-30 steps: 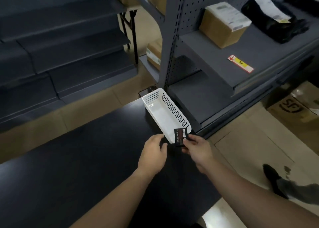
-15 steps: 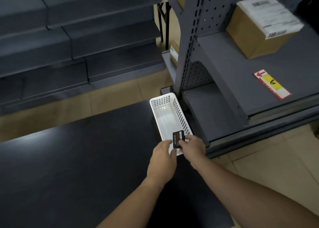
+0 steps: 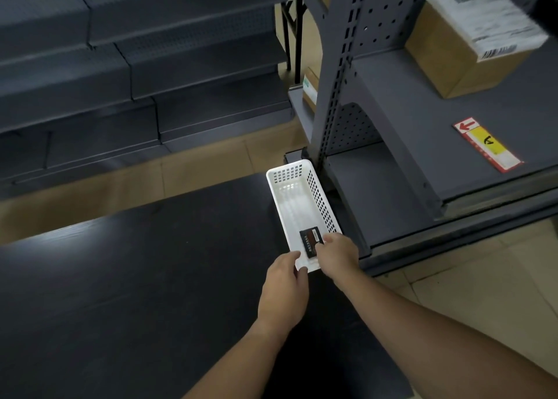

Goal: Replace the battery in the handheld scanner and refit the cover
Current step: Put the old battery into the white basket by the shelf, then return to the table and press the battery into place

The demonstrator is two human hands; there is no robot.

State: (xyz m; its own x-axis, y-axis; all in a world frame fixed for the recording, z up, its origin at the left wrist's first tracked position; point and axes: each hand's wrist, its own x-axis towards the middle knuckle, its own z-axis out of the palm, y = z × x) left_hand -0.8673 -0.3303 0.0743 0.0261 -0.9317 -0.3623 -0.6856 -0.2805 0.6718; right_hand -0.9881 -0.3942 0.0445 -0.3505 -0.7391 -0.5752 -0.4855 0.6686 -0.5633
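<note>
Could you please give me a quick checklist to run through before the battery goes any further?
1. Small black battery with a red-striped label pinched by right hand: ok.
2. Battery over the white perforated plastic basket: ok.
3. Left hand steadying the basket's near rim: ok.
4. Basket fully on the black tabletop: ok.
5. Handheld scanner in view: not ok.
6. Battery resting on basket floor: cannot tell.

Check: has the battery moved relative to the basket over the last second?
Yes. The battery went from the basket's near rim to inside its near end, held by the right hand.
</note>
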